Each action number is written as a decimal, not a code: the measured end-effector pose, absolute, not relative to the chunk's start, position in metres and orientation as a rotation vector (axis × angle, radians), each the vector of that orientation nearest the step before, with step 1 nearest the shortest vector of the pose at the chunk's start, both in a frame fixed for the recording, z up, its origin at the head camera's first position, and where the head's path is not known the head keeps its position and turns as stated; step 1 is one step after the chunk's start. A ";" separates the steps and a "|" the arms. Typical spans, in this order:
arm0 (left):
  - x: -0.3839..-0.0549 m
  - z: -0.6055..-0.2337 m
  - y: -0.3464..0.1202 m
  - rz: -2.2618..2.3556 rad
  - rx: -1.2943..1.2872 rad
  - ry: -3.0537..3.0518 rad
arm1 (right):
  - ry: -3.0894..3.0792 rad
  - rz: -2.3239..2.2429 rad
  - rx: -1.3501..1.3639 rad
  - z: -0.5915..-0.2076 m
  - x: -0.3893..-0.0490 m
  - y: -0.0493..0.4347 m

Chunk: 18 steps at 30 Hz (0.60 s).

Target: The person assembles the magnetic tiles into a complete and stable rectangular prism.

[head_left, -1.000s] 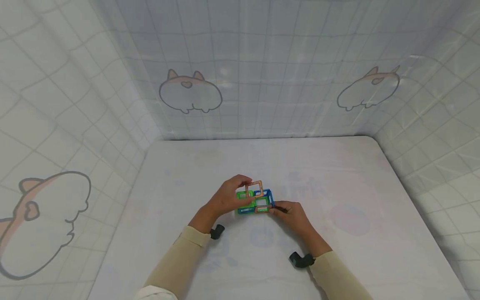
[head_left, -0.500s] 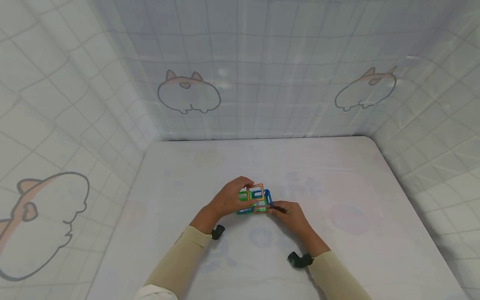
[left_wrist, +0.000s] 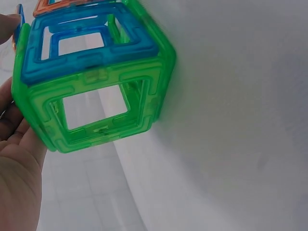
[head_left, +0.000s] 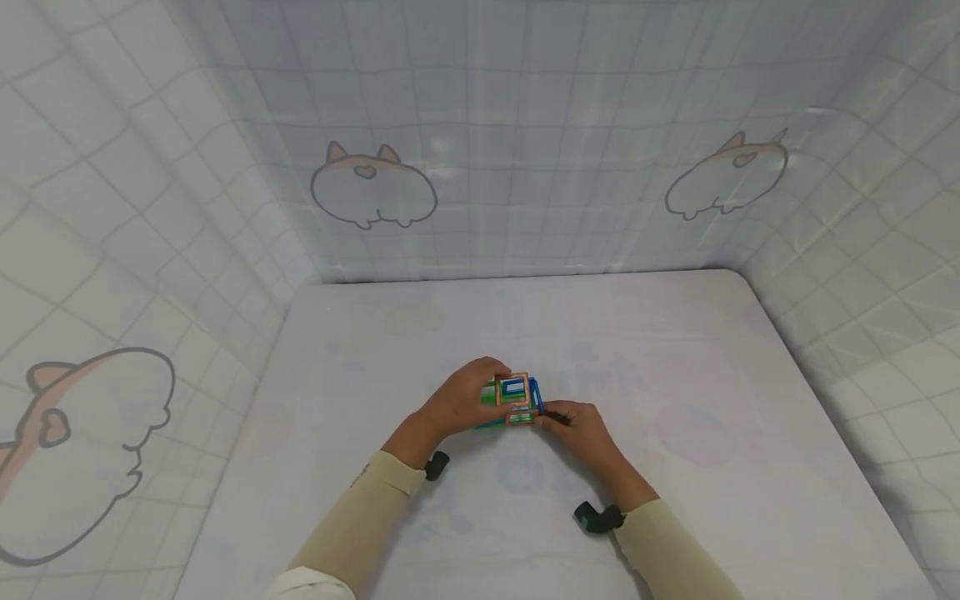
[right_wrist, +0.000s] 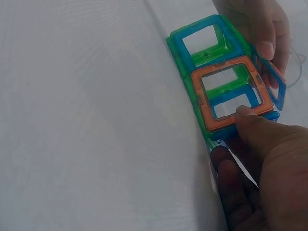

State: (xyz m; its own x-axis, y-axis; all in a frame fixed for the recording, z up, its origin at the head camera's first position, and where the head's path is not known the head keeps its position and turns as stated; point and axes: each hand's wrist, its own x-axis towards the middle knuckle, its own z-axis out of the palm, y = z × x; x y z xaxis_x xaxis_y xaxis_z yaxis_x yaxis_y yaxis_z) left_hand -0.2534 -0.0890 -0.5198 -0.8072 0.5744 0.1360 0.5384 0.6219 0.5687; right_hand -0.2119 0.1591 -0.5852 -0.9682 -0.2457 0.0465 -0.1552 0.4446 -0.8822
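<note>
A box of see-through magnetic tiles (left_wrist: 96, 139), with green, blue and orange square frames, stands low over the white table in the head view. My left hand (head_left: 465, 396) pinches a loose orange square tile (head_left: 513, 376) between thumb and fingers above the box; seen edge-on in the right wrist view, this tile (right_wrist: 279, 89) also shows blue. My right hand (head_left: 588, 433) grips the box's right end. Its thumb (right_wrist: 248, 115) lies on the orange front tile (right_wrist: 206, 113), and its fingers curl beneath. A blue front tile (right_wrist: 185, 50) sits beside that orange one.
The white table (head_left: 637, 333) carries faint printed shapes and spreads around both hands. Pale grid-patterned curtains (head_left: 517, 167) with cartoon animal drawings enclose its back and sides. A dark wrist mount (head_left: 598, 518) juts from the right sleeve.
My left hand has brought the loose orange tile slightly right and down, closer over the right half of the box. My right hand keeps its grip, nearly still.
</note>
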 end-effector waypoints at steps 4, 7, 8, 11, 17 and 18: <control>-0.253 -0.521 -0.087 0.899 0.963 2.789 | 2.583 -1.569 -0.352 -0.586 -0.212 0.159; -0.253 -0.521 -0.085 0.883 0.954 2.801 | 2.573 -1.566 -0.349 -0.586 -0.213 0.159; -0.253 -0.520 -0.085 0.887 0.959 2.803 | 2.572 -1.565 -0.349 -0.586 -0.213 0.159; -0.253 -0.519 -0.083 0.896 0.983 2.815 | 2.570 -1.561 -0.349 -0.587 -0.213 0.159; -0.253 -0.520 -0.080 0.888 1.022 2.836 | 2.592 -1.550 -0.360 -0.590 -0.214 0.160; -0.253 -0.520 -0.079 0.880 1.014 2.836 | 2.595 -1.546 -0.361 -0.590 -0.214 0.160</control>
